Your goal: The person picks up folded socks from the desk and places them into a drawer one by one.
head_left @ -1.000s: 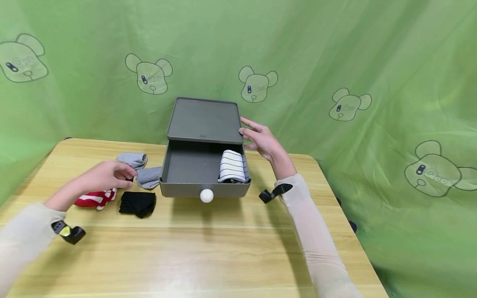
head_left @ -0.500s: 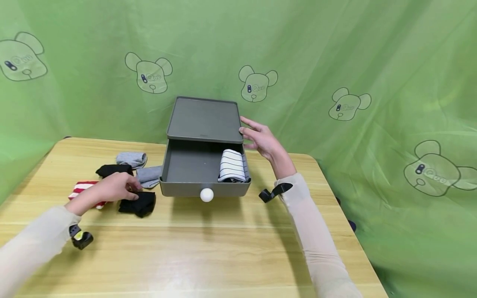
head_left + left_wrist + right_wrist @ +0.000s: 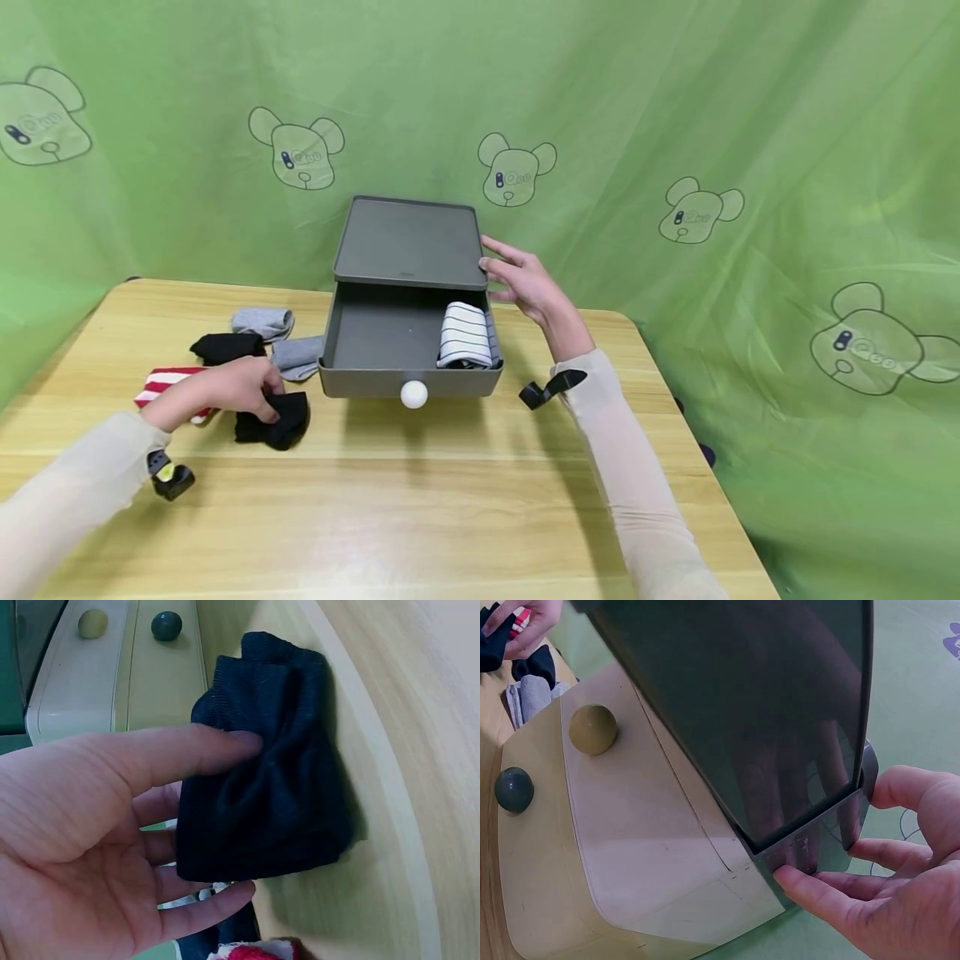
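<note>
In the head view my left hand (image 3: 238,389) is at a folded black sock (image 3: 288,421) on the table. The left wrist view shows the thumb on top of this sock (image 3: 270,772) and the fingers behind it, pinching it. My right hand (image 3: 525,283) steadies the right side of a grey-topped drawer box (image 3: 408,242), its fingertips touching the side near the top edge. The box's grey top drawer (image 3: 375,333) is pulled out. A rolled white sock with dark stripes (image 3: 463,333) lies in its right part, with a greyish item beside it, partly hidden.
Left of the box lie another black sock (image 3: 228,347), grey socks (image 3: 262,322) and a red-and-white striped one (image 3: 161,382). A white knob (image 3: 414,394) juts from the drawer front. Lower drawers with a tan knob (image 3: 593,729) and a dark knob (image 3: 514,789) show in the right wrist view.
My left hand has come down and toward me from above the far socks onto the near black sock, which has shifted slightly and bunched. My right hand stays at the box.
</note>
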Demonstrator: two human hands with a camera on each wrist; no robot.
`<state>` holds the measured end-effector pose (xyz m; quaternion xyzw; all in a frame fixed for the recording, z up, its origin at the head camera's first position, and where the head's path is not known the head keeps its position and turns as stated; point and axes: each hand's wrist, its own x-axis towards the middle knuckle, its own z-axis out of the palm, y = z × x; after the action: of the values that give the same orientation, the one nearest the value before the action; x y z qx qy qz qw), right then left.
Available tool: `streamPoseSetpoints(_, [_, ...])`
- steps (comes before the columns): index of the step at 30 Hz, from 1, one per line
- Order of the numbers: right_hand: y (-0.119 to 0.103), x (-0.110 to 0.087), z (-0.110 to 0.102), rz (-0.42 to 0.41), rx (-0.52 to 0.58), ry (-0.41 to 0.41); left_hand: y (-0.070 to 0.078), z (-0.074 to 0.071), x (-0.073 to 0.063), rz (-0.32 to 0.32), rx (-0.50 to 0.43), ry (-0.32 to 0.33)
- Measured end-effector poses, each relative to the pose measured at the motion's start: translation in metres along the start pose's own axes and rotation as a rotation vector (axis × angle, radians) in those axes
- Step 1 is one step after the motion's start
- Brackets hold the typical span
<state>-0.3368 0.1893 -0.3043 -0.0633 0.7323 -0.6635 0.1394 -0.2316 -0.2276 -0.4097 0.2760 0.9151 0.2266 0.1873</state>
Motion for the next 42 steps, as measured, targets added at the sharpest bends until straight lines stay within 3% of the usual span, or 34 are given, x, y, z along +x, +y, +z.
streamPoseSetpoints(9, [0.0, 0.0, 0.0, 0.002, -0.007, -0.003, 0.002, -0.004, -0.005, 0.017, -0.056, -0.072])
streamPoseSetpoints(19, [0.0, -0.001, 0.0, 0.004, -0.004, -0.009, 0.01, -0.02, -0.016, -0.004, -0.161, -0.085])
streamPoseSetpoints(27, [-0.001, -0.001, 0.0, -0.003, -0.012, -0.012, 0.017, -0.049, -0.031, -0.017, -0.403, -0.079])
streamPoseSetpoints(32, [0.0, 0.0, 0.001, 0.004, -0.014, -0.009, 0.026, -0.072, -0.043, -0.03, -0.442, -0.008])
streamPoseSetpoints(42, [-0.001, -0.001, 0.001, 0.007, -0.015, -0.011, 0.049, -0.112, -0.051, -0.097, -0.493, 0.232])
